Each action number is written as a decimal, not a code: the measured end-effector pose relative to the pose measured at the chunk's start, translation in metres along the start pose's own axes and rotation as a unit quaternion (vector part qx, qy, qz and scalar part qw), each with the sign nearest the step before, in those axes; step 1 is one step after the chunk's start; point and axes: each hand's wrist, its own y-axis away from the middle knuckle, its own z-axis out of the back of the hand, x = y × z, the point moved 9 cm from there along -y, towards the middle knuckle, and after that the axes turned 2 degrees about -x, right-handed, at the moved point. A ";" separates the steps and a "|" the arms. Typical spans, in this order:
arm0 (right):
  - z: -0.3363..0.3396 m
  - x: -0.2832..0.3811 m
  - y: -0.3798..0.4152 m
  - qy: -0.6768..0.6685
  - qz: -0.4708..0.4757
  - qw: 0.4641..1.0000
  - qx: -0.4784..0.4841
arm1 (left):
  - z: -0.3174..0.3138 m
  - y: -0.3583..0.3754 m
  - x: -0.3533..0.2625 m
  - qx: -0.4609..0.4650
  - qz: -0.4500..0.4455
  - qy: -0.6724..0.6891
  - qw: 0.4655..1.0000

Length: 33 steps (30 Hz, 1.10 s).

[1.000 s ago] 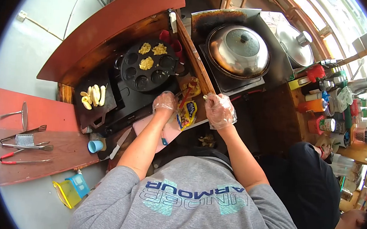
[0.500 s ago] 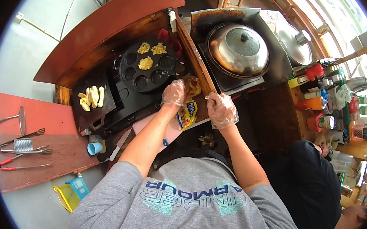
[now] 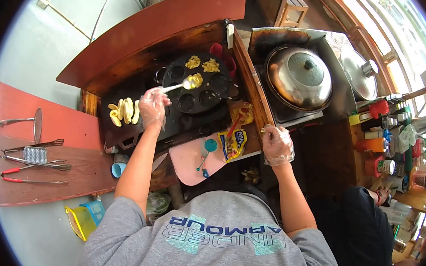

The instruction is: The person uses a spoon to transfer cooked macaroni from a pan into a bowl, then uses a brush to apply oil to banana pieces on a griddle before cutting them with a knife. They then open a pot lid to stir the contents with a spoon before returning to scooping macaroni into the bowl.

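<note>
My left hand (image 3: 154, 109), in a clear plastic glove, is closed around the handle of a white spoon (image 3: 174, 87). The spoon's bowl reaches over a round dark pan (image 3: 195, 103) with several round hollows. Chopped yellow pieces (image 3: 195, 80) lie in the hollow under the spoon, and two far hollows hold similar pieces (image 3: 211, 65). My right hand (image 3: 278, 145), gloved too, is closed at the near end of a wooden partition (image 3: 254, 86). Beside it lie a yellow and blue packet (image 3: 232, 144) and a container of yellowish filling (image 3: 242, 113) with a red utensil.
Peeled bananas (image 3: 124, 111) lie on a dark board at the left. A pink cutting board (image 3: 190, 164) carries a teal measuring spoon (image 3: 211, 145). Right of the partition stands a lidded wok (image 3: 299, 80). Kitchen tools lie on the left shelf (image 3: 44, 180); a person (image 3: 355, 234) sits at the right.
My left hand has moved left from beside the filling container and now holds the white spoon over the pan. My right hand stays at the partition's end. The view has shifted.
</note>
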 end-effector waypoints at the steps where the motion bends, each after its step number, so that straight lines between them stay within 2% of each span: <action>1: 0.000 0.000 -0.001 0.000 -0.012 1.000 0.010 | 0.002 -0.014 0.010 -0.006 -0.002 0.007 1.000; 4: -0.001 0.002 -0.002 0.010 -0.013 1.000 0.017 | -0.002 -0.053 0.027 -0.033 -0.048 -0.018 0.998; 6: -0.004 -0.002 -0.001 0.024 -0.024 0.999 0.015 | -0.012 -0.074 0.014 -0.041 -0.157 -0.081 0.983; 9: -0.003 -0.001 -0.001 0.024 -0.018 0.999 0.009 | -0.034 -0.092 0.006 -0.026 -0.256 -0.158 0.953; 11: -0.004 -0.001 -0.002 0.024 -0.022 0.999 0.009 | -0.058 -0.097 0.001 -0.008 -0.317 -0.293 0.902; 12: -0.003 0.001 -0.003 0.021 -0.020 1.000 0.005 | -0.075 -0.080 -0.019 0.007 -0.458 -0.365 0.811; 14: -0.002 0.001 -0.004 0.020 -0.020 1.000 0.000 | -0.089 -0.082 -0.014 0.075 -0.483 -0.303 0.818; 15: -0.003 0.000 -0.003 0.019 -0.023 1.000 0.000 | -0.091 -0.083 -0.015 0.077 -0.483 -0.302 0.818; 17: -0.003 -0.002 -0.002 0.020 -0.028 0.999 -0.001 | -0.106 -0.092 -0.003 0.126 -0.438 -0.406 0.792; 18: -0.003 -0.002 -0.003 0.016 -0.035 0.999 0.004 | -0.108 -0.098 -0.013 0.131 -0.403 -0.446 0.788; 21: -0.002 -0.004 -0.003 0.014 -0.052 0.998 0.012 | -0.104 -0.135 -0.013 0.105 -0.433 -0.441 0.779; 23: -0.003 -0.006 -0.003 0.007 -0.053 0.999 0.011 | -0.094 -0.170 0.001 0.183 -0.330 -0.354 0.856; 24: -0.002 -0.006 -0.002 0.008 -0.055 0.998 0.009 | -0.091 -0.198 0.047 0.240 -0.214 -0.296 0.900; 25: -0.002 -0.006 -0.002 0.008 -0.061 0.998 0.012 | -0.084 -0.196 0.046 0.212 -0.018 -0.200 0.957; 26: -0.003 -0.006 -0.002 0.009 -0.066 0.998 0.015 | -0.077 -0.177 0.047 0.173 0.180 -0.094 0.964; 29: -0.001 -0.005 -0.002 0.014 -0.066 0.998 0.007 | -0.067 -0.158 0.069 0.133 0.215 0.035 0.967; 30: 0.000 -0.005 -0.003 0.015 -0.068 0.998 0.006 | -0.066 -0.151 0.074 0.120 0.253 0.048 0.959; 33: -0.001 -0.006 -0.002 0.011 -0.078 0.997 0.011 | -0.063 -0.145 0.104 0.088 0.289 0.102 0.948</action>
